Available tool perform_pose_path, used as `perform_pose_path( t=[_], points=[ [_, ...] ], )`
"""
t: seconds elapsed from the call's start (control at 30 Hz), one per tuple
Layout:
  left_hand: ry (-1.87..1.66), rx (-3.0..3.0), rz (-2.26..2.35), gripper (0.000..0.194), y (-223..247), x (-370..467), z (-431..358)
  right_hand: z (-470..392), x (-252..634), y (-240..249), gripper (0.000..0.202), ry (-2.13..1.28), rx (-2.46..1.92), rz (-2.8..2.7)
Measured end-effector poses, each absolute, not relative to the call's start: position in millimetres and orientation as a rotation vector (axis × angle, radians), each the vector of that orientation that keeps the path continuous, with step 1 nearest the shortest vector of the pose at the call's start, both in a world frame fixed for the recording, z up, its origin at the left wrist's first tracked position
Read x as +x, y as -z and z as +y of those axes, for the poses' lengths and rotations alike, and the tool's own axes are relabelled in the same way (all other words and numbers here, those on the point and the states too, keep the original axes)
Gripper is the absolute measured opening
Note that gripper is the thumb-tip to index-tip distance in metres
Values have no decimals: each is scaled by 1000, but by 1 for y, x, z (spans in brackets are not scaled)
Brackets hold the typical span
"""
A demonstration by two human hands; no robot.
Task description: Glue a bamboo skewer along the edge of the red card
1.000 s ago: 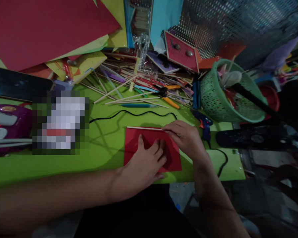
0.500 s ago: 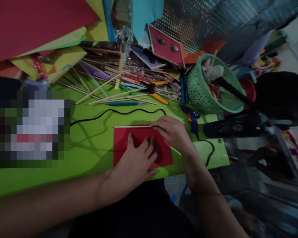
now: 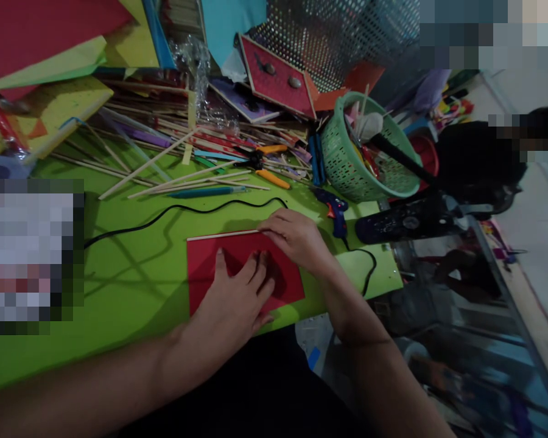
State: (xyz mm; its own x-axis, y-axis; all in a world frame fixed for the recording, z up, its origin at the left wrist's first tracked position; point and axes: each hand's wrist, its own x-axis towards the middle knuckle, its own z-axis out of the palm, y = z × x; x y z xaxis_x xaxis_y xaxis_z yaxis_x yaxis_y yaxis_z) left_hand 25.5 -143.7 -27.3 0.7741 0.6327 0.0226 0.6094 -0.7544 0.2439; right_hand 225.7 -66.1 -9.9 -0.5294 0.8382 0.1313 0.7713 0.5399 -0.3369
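Observation:
A red card (image 3: 201, 261) lies on the green tabletop in front of me. Along its far edge runs a thin pale stick (image 3: 219, 236). My left hand (image 3: 237, 295) rests on the card with its fingers spread, holding nothing. At the card's far right corner, my right hand (image 3: 296, 237) has its fingers closed on the right end of the stick. Those fingers cover that end and part of the card's right side. A dark blue glue gun (image 3: 338, 213) lies just right of my right hand.
Behind the card are a black cord (image 3: 201, 210), orange-handled pliers (image 3: 271, 176), a blue pen (image 3: 205, 191) and many thin sticks (image 3: 150, 161). A green basket (image 3: 347, 164) of supplies stands at the right, near a black cylindrical object (image 3: 406, 220). Coloured sheets (image 3: 41, 36) are piled at far left.
The view has swung to the right, so the table's things appear further left. Both hands keep nearly the same places on the card and stick.

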Motion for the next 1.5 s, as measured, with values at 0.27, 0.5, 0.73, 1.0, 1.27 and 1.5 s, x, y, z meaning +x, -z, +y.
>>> perform_pose_path(
  t=[0.27, 0.5, 0.73, 1.0, 1.27, 1.5],
  points=[
    [-151, 2741, 979, 55, 29, 25, -143, -65, 226, 12, 19, -364, -1373, -2477],
    [-130, 2732, 972, 54, 27, 25, -143, -64, 225, 11, 19, -392, -1377, -2472],
    [-129, 2737, 973, 53, 27, 26, -141, -64, 234, 0, 18, -387, -1415, -2381],
    [-126, 2763, 978, 50, 25, 24, -142, -64, 259, -20, 16, -272, -1500, -2110],
    [-211, 2854, 948, 49, 26, 22, -140, -83, 262, -10, 19, -332, -1500, -2135],
    [-317, 2855, 1060, 53, 12, 17, -115, -94, 267, 11, 29, -339, -1510, -2192]
  ],
)
